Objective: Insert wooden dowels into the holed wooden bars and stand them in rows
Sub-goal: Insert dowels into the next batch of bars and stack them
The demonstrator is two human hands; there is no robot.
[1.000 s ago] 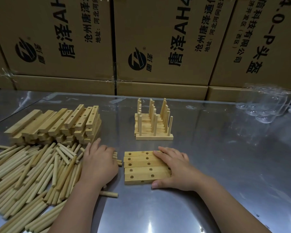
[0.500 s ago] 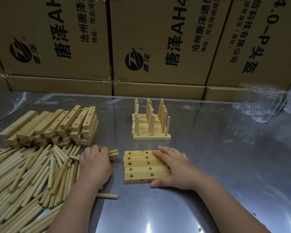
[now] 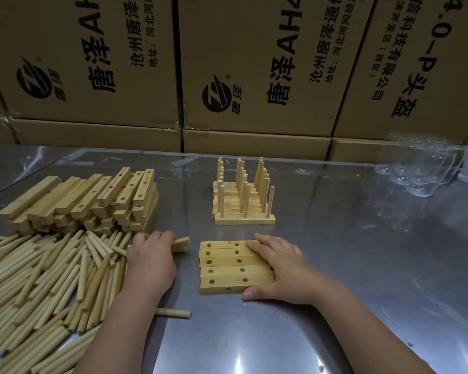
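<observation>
The left hand [image 3: 150,263] is seen at the right edge of the dowel pile [image 3: 38,279], its fingers curled round a few dowels [image 3: 181,243], whose ends stick out to the right past the fingers; the right hand [image 3: 278,271] is laid on the right end of the flat bars [image 3: 224,265], a group of holed bars lying side by side on the metal table [image 3: 349,265], with fingers straight and spread over their tops and the thumb set at the near edge; beyond them, apart from both hands, the finished rows [image 3: 243,203] are stood close together, upright dowels fitted in their holes; the bar stack [image 3: 92,201] is piled behind the dowel pile; a single stray dowel [image 3: 173,313] lies beside the left forearm; cardboard boxes [image 3: 254,63] are ranged behind the table, and clear plastic containers [image 3: 422,168] are placed at far right.
</observation>
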